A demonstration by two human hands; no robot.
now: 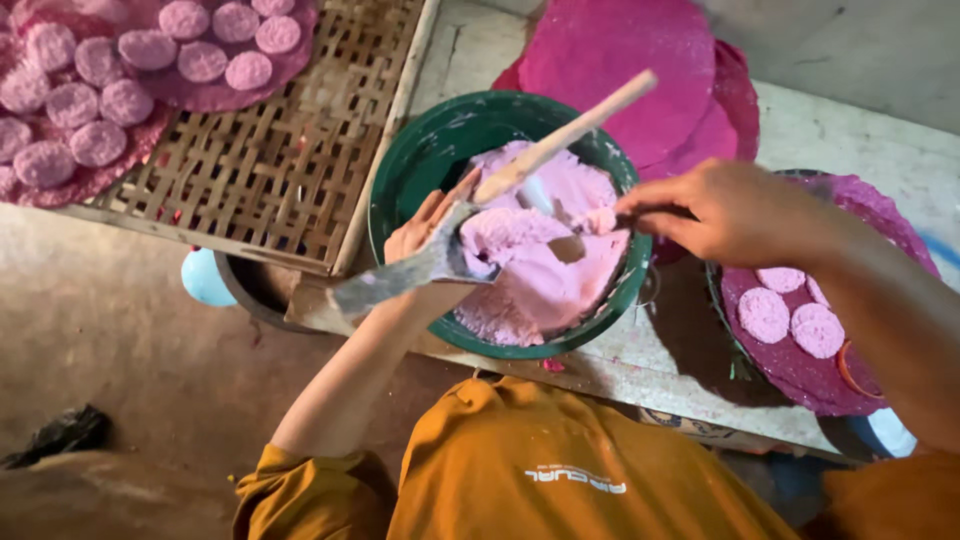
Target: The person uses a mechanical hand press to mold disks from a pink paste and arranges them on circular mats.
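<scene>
A green bowl (420, 160) stands near the front edge of the pale, stained tabletop (850, 140), filled most of the way with thick pink paste (540, 280). The left hand (425, 232) comes up from below and rests at the bowl's near-left rim, fingers curled around the handle of a paste-smeared scraper (400, 278) whose flat blade runs out to the left over the rim; the hand is closed on it. A long wooden stick (570, 130) leans out of the paste, slanting up and to the right across the bowl, and it crosses just above the left hand's fingertips. The right hand (730, 212) reaches in from the right with fingers pinched together on a small dark-handled tool (625, 218) whose tip, loaded with a dab of paste, sits over the middle of the bowl. Just right of the bowl, partly under the right forearm, lies a round magenta-covered tray (880, 215) carrying three pink discs (790, 315). Behind the bowl a stack of round magenta sheets (620, 60) overlaps its far rim. To the left a woven bamboo rack (280, 160) holds more magenta sheets covered with rows of small pink cakes (120, 65). Beneath the rack's near corner a dark bucket (255, 290) and a light blue object (203, 278) show partly, above the brown floor (120, 340). The person's orange shirt (520, 460) fills the bottom edge.
</scene>
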